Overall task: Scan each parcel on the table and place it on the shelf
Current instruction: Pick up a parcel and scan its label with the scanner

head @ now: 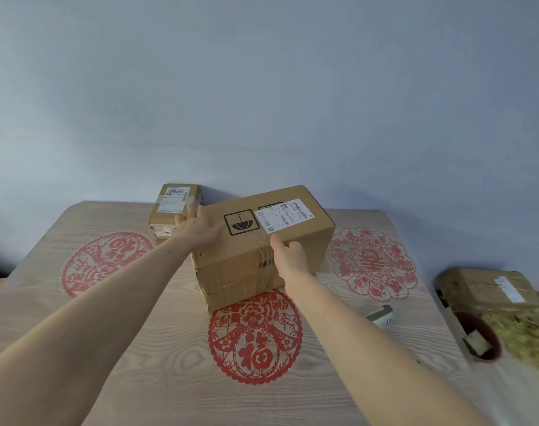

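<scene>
A large cardboard parcel [296,241] with a white shipping label and an umbrella mark on top stands in the middle of the wooden table [157,379]. My left hand [197,227] grips its far left top edge, fingers curled over the corner. My right hand [288,255] holds its near side, thumb on the top edge by the label. Behind it at the back left lies a smaller labelled parcel [174,207]. A white handheld scanner [382,315] lies on the table to the right, partly hidden by my right forearm.
Red paper-cut decorations mark the table top. Off the table's right edge sit another cardboard box [486,289], a dark red pot [477,339] and a green plant [526,336]. A plain blue-grey wall rises behind the table.
</scene>
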